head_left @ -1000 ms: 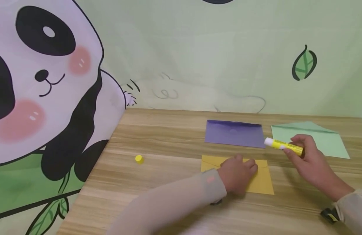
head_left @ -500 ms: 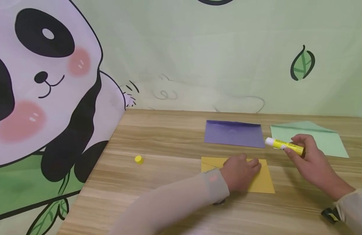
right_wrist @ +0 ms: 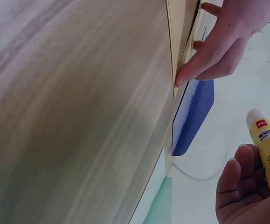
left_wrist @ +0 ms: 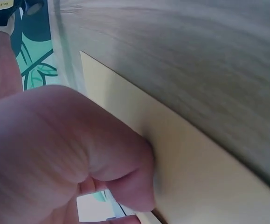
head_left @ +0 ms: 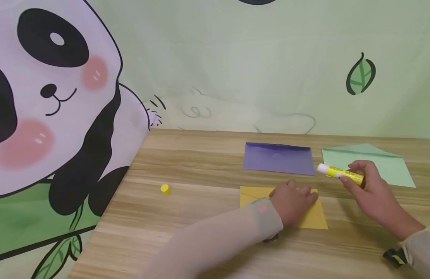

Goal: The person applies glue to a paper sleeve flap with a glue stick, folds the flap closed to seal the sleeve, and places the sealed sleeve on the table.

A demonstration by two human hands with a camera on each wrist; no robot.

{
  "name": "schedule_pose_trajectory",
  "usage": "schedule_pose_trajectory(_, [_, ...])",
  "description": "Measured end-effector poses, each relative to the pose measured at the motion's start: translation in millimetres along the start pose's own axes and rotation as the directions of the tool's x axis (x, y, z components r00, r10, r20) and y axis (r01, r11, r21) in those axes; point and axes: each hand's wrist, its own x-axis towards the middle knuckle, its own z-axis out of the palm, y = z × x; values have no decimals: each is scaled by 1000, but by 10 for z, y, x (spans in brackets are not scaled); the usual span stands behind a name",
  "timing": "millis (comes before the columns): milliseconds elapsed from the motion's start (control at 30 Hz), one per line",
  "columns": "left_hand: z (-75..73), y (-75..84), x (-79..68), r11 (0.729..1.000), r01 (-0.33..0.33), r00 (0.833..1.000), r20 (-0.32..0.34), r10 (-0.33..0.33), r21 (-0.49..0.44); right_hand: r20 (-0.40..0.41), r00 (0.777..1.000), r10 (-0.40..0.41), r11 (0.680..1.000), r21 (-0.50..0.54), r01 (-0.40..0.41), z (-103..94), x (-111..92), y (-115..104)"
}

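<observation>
A yellow envelope [head_left: 314, 217] lies on the wooden table with its flap folded down. Across its top edge rests my left hand [head_left: 294, 203], fingertips pressing on the flap near the right corner; part of the envelope is hidden under it. In the right wrist view, that hand's fingers [right_wrist: 195, 67] reach along the envelope's surface. My right hand [head_left: 379, 199] holds a yellow glue stick [head_left: 344, 174] above the table, its white uncapped end pointing left. The glue stick's yellow cap [head_left: 165, 189] stands at the left of the table.
Behind the yellow envelope lies a purple envelope [head_left: 277, 159] with its flap partly raised. A mint green envelope [head_left: 396, 170], flap up, lies at the back right, partly behind the right hand. A panda-printed cloth [head_left: 215, 69] hangs behind the table.
My left hand has slid to the right along the top of the yellow envelope. The right hand with the glue stick has shifted only slightly right.
</observation>
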Motion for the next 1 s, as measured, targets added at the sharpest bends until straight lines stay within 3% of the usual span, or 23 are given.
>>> schedule_pose_trajectory(300, [-1, 87, 45, 997, 50, 998, 44, -53, 64, 24, 1000, 18, 999, 41, -19, 5, 9, 18])
schedule_pose_trajectory(433, [51, 113, 37, 993, 55, 998, 9, -57, 103, 22, 1000, 8, 998, 61, -10, 5, 28, 2])
schedule_pose_trajectory(567, [155, 104, 5, 990, 17, 999, -36, -12, 143, 22, 1000, 12, 998, 66, -14, -2, 30, 7])
schedule_pose_trajectory(633, [203, 58, -31, 995, -5, 999, -44, 10, 96, 28, 999, 19, 998, 66, -21, -3, 27, 7])
schedule_pose_trajectory(700, [216, -36, -91, 999, -22, 999, -43, 21, -29, 31, 999, 21, 998, 63, -23, -2, 31, 6])
schedule_pose_trajectory(833, [160, -325, -284, 973, -48, 996, -78, 31, -225, 6, 1000, 8, 998, 59, -9, -28, 57, 3])
schedule_pose_trajectory(1000, [218, -620, -598, 971, -66, 991, -128, 37, -231, -2, 1000, 11, 997, 70, -11, -72, 88, 7])
